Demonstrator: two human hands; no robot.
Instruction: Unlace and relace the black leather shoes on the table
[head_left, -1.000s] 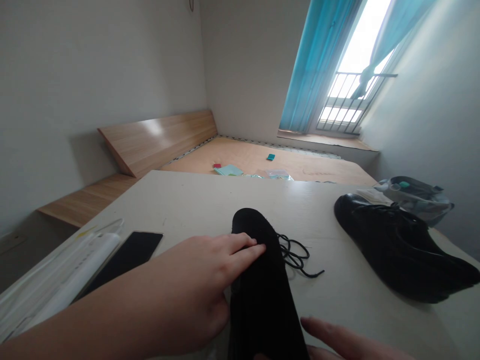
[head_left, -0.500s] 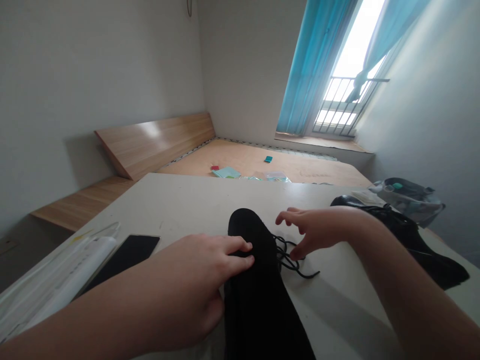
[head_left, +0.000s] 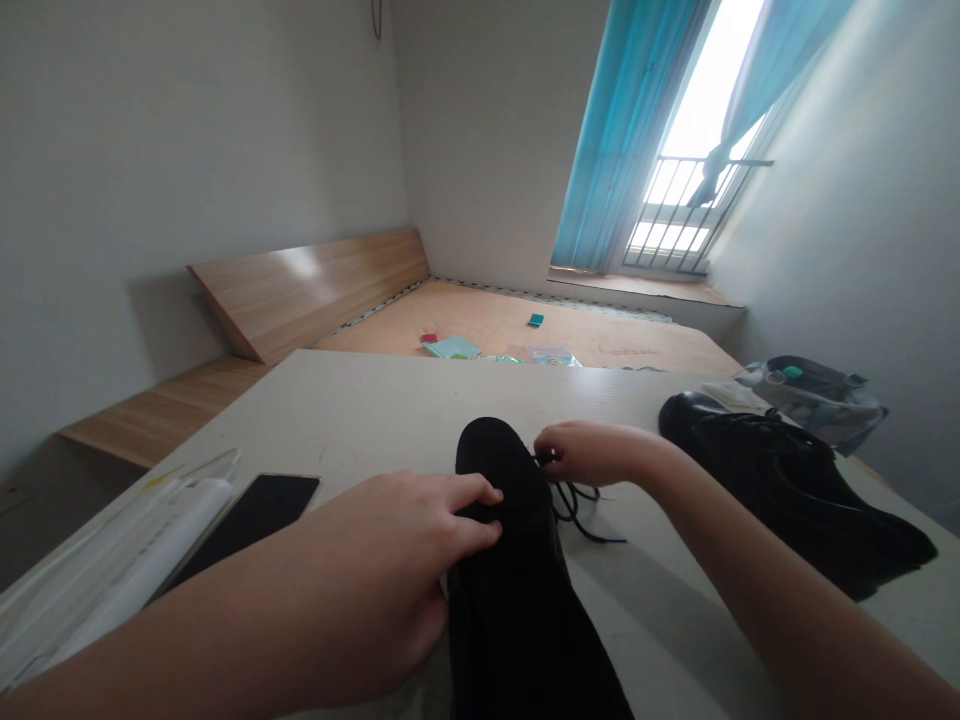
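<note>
A black shoe (head_left: 517, 600) lies on the white table in front of me, its rounded upper end pointing away. My left hand (head_left: 405, 560) grips it from the left, two fingertips resting on its dark surface and the thumb side against its edge. At the right side of the shoe, my right hand (head_left: 592, 452) has its fingers closed on a black shoelace (head_left: 577, 515). Loops of the lace hang below those fingers, and one loose end trails on the table. Part of the lace is hidden behind the hand.
Another black shoe (head_left: 780, 480) stands at the table's right. A black phone (head_left: 247, 520) and a white power strip (head_left: 142, 560) lie at the left. Beyond the table (head_left: 375, 390) is a bed board (head_left: 480, 305) with small items; a bag (head_left: 825, 395) sits at far right.
My right hand has moved left to the shoe's side and its fingers have closed on the shoelace, shifting the loops. My left hand has stayed on the shoe.
</note>
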